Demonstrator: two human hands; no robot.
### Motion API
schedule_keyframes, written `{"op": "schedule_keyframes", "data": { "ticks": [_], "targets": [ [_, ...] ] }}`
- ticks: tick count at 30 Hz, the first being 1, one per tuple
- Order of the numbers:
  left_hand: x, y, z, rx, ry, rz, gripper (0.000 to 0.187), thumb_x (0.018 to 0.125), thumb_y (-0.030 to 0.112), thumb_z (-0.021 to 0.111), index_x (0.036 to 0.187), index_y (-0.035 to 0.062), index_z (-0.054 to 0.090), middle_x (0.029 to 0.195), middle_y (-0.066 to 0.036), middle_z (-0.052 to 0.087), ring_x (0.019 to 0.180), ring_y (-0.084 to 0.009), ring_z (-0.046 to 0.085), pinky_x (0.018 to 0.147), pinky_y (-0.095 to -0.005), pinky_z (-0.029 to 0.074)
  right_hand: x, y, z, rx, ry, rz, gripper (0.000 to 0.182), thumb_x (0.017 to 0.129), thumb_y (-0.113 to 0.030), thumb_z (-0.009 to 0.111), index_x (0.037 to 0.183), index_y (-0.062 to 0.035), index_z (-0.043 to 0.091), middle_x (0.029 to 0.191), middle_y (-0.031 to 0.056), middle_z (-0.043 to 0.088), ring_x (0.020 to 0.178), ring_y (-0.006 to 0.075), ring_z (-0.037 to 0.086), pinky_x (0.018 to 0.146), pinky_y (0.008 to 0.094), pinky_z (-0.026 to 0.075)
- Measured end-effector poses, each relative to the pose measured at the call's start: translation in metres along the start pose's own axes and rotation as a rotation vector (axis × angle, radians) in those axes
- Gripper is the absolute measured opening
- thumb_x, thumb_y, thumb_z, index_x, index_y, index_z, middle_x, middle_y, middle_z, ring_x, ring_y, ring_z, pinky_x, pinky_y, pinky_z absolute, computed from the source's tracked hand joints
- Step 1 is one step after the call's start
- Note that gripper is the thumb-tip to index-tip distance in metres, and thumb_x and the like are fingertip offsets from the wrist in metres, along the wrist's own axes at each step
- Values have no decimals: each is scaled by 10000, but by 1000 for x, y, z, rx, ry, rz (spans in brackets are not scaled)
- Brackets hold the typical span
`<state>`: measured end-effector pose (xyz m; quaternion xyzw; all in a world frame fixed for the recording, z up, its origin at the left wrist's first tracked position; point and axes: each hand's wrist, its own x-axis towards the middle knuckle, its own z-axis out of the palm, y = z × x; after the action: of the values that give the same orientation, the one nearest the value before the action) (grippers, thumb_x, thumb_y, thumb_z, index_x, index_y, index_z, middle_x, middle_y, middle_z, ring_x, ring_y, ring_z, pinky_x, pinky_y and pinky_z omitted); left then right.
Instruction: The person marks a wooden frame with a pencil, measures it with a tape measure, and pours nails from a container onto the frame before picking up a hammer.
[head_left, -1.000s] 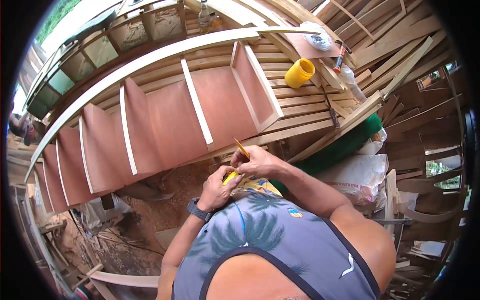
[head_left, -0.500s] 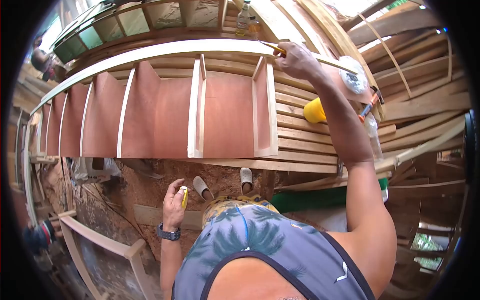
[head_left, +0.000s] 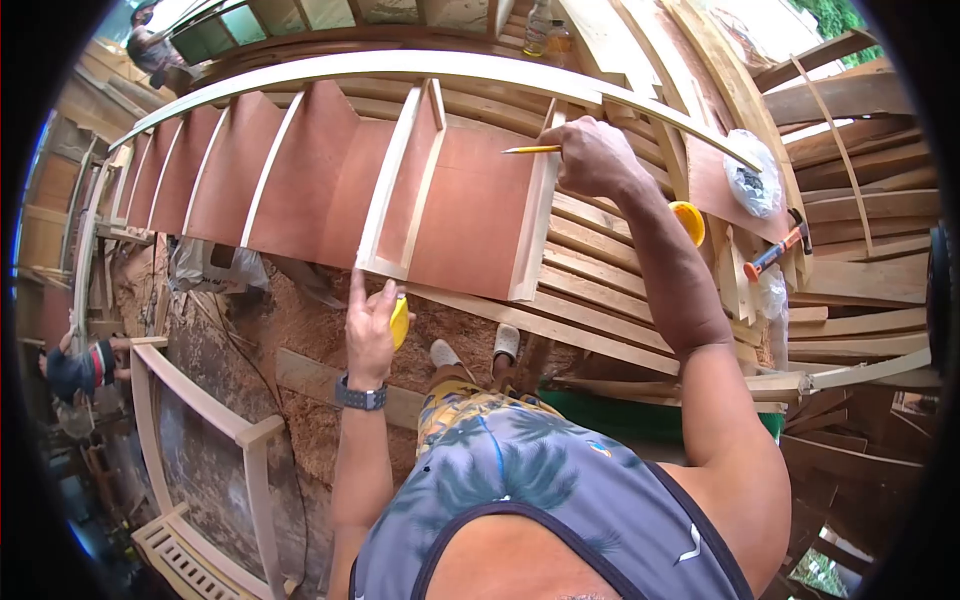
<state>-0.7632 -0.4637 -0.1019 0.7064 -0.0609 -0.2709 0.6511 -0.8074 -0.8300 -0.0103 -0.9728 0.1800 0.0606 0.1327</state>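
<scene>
While R hand (head_left: 592, 155) is gripping pencil (head_left: 531, 150) at divider (head_left: 534, 225), we're steadying L hand (head_left: 371, 325), closed on tape measure (head_left: 399, 320), w/ tip flat before marking.

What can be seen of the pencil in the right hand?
The pencil is a thin yellow stick, apparently wood, with a darker tip at its left end. It lies nearly level, pointing left, its rear end hidden inside the closed right hand. The tip hangs over the reddish plywood panel, near the pale wooden upright of the long frame. Whether the tip touches the wood cannot be told. No markings can be made out on it.
</scene>
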Motion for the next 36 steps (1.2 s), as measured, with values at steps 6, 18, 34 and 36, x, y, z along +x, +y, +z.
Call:
{"op": "schedule_keyframes", "data": {
  "ticks": [6,18,34,36],
  "targets": [
    [20,-19,4,-110,23,-17,378,1069,360,546,1260,33,523,991,-99,681,694,-179,696,597,-294,593,-8,-9,2,-33,73,-4,379,740,-43,674,1092,-148,772,939,167,751,887,342,726,812,451,580],
    [-2,-35,-34,-38,-9,-8,633,1038,386,625,1489,-24,453,1094,-154,729,1013,-152,650,889,-300,527,-37,-34,3,-2,-35,-64,357,735,-16,627,1046,-107,777,892,200,725,857,384,702,815,459,559],
    [-80,-61,-6,-161,385,-80,575,992,302,695,1330,-95,452,990,-133,672,832,-133,645,684,-280,559,53,-6,10,-338,540,-404,348,716,-56,690,1048,-3,600,1069,157,583,1049,329,590,839,446,533],
    [-99,-59,8,-183,406,-91,560,993,282,695,1333,-92,452,993,-135,670,831,-130,648,691,-279,569,55,-1,9,-372,517,-496,297,715,-74,711,985,5,617,1033,161,600,1039,328,591,842,443,535]
  ]
}}
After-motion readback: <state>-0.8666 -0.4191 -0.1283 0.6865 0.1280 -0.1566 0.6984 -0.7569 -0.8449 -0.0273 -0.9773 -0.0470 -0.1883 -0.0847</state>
